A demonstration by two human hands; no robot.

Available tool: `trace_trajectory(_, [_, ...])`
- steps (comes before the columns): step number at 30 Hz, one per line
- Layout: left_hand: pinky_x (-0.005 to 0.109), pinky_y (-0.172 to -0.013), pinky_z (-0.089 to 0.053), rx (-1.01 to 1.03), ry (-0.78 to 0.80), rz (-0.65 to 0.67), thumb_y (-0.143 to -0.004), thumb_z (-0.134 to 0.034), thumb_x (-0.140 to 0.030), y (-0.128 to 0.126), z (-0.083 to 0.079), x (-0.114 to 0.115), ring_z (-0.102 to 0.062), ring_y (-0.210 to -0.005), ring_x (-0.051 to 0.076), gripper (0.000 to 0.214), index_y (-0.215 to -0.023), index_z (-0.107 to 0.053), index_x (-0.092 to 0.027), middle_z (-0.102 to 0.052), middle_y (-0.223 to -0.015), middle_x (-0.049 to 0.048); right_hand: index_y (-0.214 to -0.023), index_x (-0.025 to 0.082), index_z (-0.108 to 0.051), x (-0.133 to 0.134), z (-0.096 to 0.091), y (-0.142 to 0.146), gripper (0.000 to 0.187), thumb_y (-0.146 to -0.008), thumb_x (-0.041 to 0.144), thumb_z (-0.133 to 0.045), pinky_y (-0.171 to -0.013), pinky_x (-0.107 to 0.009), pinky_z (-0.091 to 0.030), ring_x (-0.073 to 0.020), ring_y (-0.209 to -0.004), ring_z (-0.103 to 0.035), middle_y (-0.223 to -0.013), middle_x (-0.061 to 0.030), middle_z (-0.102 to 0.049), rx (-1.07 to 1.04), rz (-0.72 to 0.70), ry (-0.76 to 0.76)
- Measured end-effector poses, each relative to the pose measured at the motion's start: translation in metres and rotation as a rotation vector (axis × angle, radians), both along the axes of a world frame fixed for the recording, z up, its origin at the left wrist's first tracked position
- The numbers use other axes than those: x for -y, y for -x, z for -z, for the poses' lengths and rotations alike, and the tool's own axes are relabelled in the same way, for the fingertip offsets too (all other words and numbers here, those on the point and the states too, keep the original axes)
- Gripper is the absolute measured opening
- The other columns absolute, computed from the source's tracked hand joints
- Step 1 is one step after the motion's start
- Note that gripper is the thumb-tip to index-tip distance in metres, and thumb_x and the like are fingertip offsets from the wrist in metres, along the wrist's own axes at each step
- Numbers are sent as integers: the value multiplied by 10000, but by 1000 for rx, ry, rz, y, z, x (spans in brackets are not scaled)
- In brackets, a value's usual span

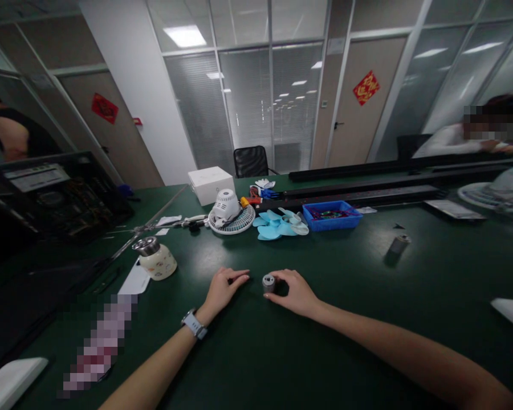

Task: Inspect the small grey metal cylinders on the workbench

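My right hand [294,291] rests on the dark green table [346,330], its fingers curled round a small grey metal cylinder [268,282] that stands upright. My left hand [223,287], with a watch on the wrist, lies a little to the left of it with fingers bent and pointing toward the cylinder; whether anything is under them I cannot make out. A second small grey cylinder [399,244] lies on its side farther right, away from both hands.
Behind the hands lie a white fan motor on its grille [231,213], light blue fan blades [281,223], a blue parts tray [332,215], a white box [210,184] and long black rails [367,196]. A cream jar [155,259] stands left. Other people sit far left and right.
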State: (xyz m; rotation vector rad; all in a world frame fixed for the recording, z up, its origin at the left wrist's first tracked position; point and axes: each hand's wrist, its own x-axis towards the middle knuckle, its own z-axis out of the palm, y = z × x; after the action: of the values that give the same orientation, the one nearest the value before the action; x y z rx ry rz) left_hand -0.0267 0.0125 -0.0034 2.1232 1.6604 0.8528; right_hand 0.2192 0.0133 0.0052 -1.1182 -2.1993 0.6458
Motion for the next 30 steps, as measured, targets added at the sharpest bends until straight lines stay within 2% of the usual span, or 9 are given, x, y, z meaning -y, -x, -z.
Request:
trace_trajectory(5, [302,-723,-430,62,13,-91,-939,-336,-498,-1,-1,1,-601,-793,209,481,-1147,-676,-229,-678,-767,22,-1109,230,-653,-20,6,-72,463,-733,499,-662,-842,-396,-464,-222,-917,-616,-1013,-53,-686,41,177,-38])
trace_trajectory(13, [300,-685,-426,99,59,-118,-936,-275,-546,-1,0,-1,-600,-752,205,543,-1067,-686,-217,-622,-718,17,-1008,181,-659,-33,18,-281,562,-665,624,-610,-642,-387,-485,-287,-760,-654,-883,-113,-698,173,898,-45])
trace_trajectory(15, [298,-683,-426,95,57,-114,-933,-278,-544,-1,-2,-1,-600,-748,204,540,-1056,-688,-214,-623,-712,16,-1025,170,-650,-28,15,-310,546,-704,608,-584,-647,-405,-473,-315,-796,-652,-904,-152,-693,200,1005,-19])
trace_trajectory(17, [295,-677,-427,91,50,-118,-932,-281,-539,-2,-2,-1,-599,-741,202,538,-1045,-691,-210,-625,-704,15,-1131,137,-611,-23,8,-318,595,-738,582,-565,-719,-443,-461,-354,-920,-630,-997,-200,-669,258,1081,-106])
trace_trajectory(20, [292,-671,-426,90,39,-127,-935,-277,-529,-2,-2,-1,-599,-732,198,534,-1038,-690,-207,-628,-701,15,-1279,97,-505,-18,-7,-287,686,-760,541,-568,-896,-513,-383,-391,-1140,-519,-1209,-239,-574,379,1067,-455])
trace_trajectory(23, [293,-676,-427,102,35,-119,-939,-279,-523,-3,-2,0,-601,-735,197,526,-1038,-685,-203,-625,-705,15,-1220,155,-556,-18,-20,-216,506,-819,464,-548,-982,-484,-319,-325,-1166,-506,-1225,-172,-584,367,714,-594])
trace_trajectory(26, [294,-681,-429,115,33,-113,-941,-284,-519,-3,-2,0,-603,-730,196,521,-1035,-680,-195,-618,-704,16,-1155,227,-615,-21,-20,-123,380,-864,457,-532,-854,-372,-403,-204,-913,-605,-989,-65,-673,275,212,-359])
trace_trajectory(28, [295,-682,-430,117,27,-112,-942,-287,-512,-3,-2,1,-604,-718,194,515,-1034,-679,-191,-616,-698,14,-1165,257,-621,-25,-14,-61,394,-863,495,-539,-745,-307,-416,-140,-704,-589,-823,-5,-671,212,-10,-144])
trace_trajectory(30, [294,-683,-433,123,16,-107,-944,-291,-503,-3,-1,1,-607,-709,190,505,-1028,-678,-190,-614,-689,11,-1195,279,-619,-29,-6,-7,459,-815,536,-597,-665,-262,-398,-121,-655,-560,-776,16,-653,169,-125,-38])
